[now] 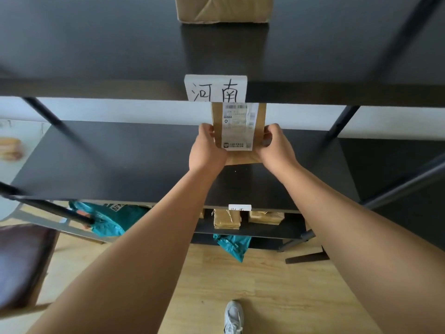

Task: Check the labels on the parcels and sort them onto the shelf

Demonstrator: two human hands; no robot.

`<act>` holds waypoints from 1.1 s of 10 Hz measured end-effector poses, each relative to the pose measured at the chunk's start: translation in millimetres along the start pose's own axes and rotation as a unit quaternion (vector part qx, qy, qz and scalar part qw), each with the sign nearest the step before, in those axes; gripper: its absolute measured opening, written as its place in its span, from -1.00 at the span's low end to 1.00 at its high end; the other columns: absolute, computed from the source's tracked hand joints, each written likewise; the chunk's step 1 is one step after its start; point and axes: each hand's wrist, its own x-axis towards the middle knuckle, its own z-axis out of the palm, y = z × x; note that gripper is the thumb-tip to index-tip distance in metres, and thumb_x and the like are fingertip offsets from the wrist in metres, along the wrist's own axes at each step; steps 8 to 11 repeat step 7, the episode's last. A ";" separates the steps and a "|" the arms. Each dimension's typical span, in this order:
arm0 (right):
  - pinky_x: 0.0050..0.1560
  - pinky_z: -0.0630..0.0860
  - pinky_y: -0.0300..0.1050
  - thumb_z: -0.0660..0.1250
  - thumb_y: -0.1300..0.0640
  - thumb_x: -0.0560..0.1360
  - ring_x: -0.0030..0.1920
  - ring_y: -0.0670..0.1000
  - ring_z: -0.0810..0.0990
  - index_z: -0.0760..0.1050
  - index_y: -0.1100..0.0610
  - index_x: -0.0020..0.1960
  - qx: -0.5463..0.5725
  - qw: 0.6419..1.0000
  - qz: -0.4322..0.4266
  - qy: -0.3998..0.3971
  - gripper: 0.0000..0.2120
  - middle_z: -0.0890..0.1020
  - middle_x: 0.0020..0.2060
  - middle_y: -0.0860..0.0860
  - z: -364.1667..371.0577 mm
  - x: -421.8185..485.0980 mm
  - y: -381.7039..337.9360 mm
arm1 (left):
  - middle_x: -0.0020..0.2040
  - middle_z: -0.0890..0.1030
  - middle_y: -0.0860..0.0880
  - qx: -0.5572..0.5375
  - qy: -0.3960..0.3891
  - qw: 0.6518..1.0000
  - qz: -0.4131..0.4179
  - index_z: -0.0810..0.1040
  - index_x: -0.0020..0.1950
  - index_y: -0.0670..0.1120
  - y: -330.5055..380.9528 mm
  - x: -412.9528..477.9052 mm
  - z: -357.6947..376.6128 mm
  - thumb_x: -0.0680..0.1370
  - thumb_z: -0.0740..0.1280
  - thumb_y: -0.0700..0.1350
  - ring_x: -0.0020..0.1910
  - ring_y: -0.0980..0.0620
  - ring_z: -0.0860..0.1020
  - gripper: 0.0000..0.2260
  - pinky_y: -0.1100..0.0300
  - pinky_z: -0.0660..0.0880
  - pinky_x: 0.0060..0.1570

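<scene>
A flat brown parcel (240, 157) with a white shipping label (237, 126) rests over the middle black shelf board (120, 160). My left hand (206, 150) grips its left edge and my right hand (274, 148) grips its right edge. The parcel's far end reaches under the upper shelf board (96, 56), just below a white handwritten sign (216, 89) stuck to that board's front edge. A brown cardboard box (224, 8) stands on the upper board at the back.
Taped brown parcels (227, 219) sit on the lower shelf under a small white tag (239, 207). Teal plastic mailer bags (108, 220) lie low on the left and in the centre. A dark chair seat (21, 261) is at left; the wooden floor and my shoe (233, 317) are below.
</scene>
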 end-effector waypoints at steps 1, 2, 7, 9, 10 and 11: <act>-0.31 0.41 -0.27 0.39 0.02 0.57 0.08 0.05 0.61 0.36 0.09 0.36 0.013 1.000 0.018 -0.014 -0.57 0.60 0.24 0.04 10.3 -7.5 8.1 | 0.10 0.53 0.06 0.018 -0.033 0.999 -0.019 0.33 0.32 -0.08 -9.7 -2.3 2.9 0.55 0.36 -0.20 -0.02 -0.04 0.59 -0.62 0.06 0.57 -0.18; -0.30 0.43 -0.21 0.36 0.03 0.60 -0.02 0.00 0.56 0.34 0.11 0.37 0.016 0.998 0.049 -0.028 -0.59 0.60 0.20 0.04 21.1 -17.6 20.6 | 0.10 0.49 0.05 -0.005 -0.073 0.996 -0.059 0.29 0.33 -0.08 -21.7 -8.1 11.6 0.56 0.33 -0.28 -0.05 -0.04 0.55 -0.61 -0.03 0.61 -0.09; 0.03 0.45 -0.06 0.33 0.20 0.61 0.39 0.19 0.50 0.09 0.13 0.62 0.037 0.991 0.110 -0.064 -0.33 0.42 0.50 0.12 23.0 -45.2 19.9 | 0.39 0.45 -0.15 0.082 -0.127 0.983 -0.105 0.17 0.56 -0.11 -34.0 -28.5 11.1 0.62 0.24 -0.24 0.21 -0.17 0.52 -0.48 0.03 0.48 0.05; 0.03 0.45 -0.06 0.33 0.20 0.61 0.39 0.19 0.50 0.09 0.13 0.62 0.037 0.991 0.110 -0.064 -0.33 0.42 0.50 0.12 23.0 -45.2 19.9 | 0.39 0.45 -0.15 0.082 -0.127 0.983 -0.105 0.17 0.56 -0.11 -34.0 -28.5 11.1 0.62 0.24 -0.24 0.21 -0.17 0.52 -0.48 0.03 0.48 0.05; 0.03 0.45 -0.06 0.33 0.20 0.61 0.39 0.19 0.50 0.09 0.13 0.62 0.037 0.991 0.110 -0.064 -0.33 0.42 0.50 0.12 23.0 -45.2 19.9 | 0.39 0.45 -0.15 0.082 -0.127 0.983 -0.105 0.17 0.56 -0.11 -34.0 -28.5 11.1 0.62 0.24 -0.24 0.21 -0.17 0.52 -0.48 0.03 0.48 0.05; 0.03 0.45 -0.06 0.33 0.20 0.61 0.39 0.19 0.50 0.09 0.13 0.62 0.037 0.991 0.110 -0.064 -0.33 0.42 0.50 0.12 23.0 -45.2 19.9 | 0.39 0.45 -0.15 0.082 -0.127 0.983 -0.105 0.17 0.56 -0.11 -34.0 -28.5 11.1 0.62 0.24 -0.24 0.21 -0.17 0.52 -0.48 0.03 0.48 0.05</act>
